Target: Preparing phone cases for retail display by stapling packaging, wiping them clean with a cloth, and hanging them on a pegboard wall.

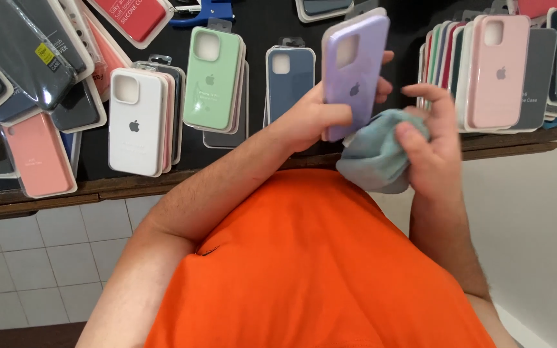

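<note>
My left hand point(314, 116) grips a lilac phone case point(354, 71) in its clear package, held upright in front of a black display board point(259, 38). My right hand point(430, 138) is closed on a bunched pale blue-green cloth point(375, 158) that touches the lower edge of the lilac case. Both hands sit just above my orange shirt point(317, 270).
On the board hang several packaged cases: white point(135, 122), mint green point(213, 77), dark blue point(290, 77), pink point(499, 71), salmon point(37, 154), and a row of stacked ones at right. A wooden edge point(98, 188) runs under the board; white tiles point(46, 258) lie at lower left.
</note>
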